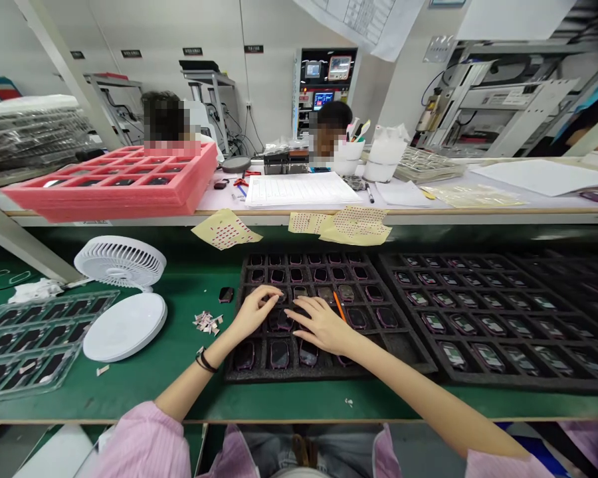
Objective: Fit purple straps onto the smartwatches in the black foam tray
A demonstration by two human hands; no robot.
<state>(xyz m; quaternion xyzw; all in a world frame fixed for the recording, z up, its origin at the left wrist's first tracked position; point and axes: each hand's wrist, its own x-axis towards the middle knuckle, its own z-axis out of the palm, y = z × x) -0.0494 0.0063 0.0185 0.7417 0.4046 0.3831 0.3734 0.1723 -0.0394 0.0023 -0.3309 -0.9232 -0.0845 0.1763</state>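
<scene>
Over the black tray (403, 346), the left hand (257, 309) showed a narrow grip, the right hand (325, 325) a looser one — anything held, I couldn't tell.

Black tray (406, 348), green tabletop (299, 402), orange stick (339, 306), pink-dotted yellow sheet (226, 230)

Left hand (260, 308) curved — right hand (323, 323) (fingers apart).

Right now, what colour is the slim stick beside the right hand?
The slim stick is orange, clearest in the head view.
</scene>
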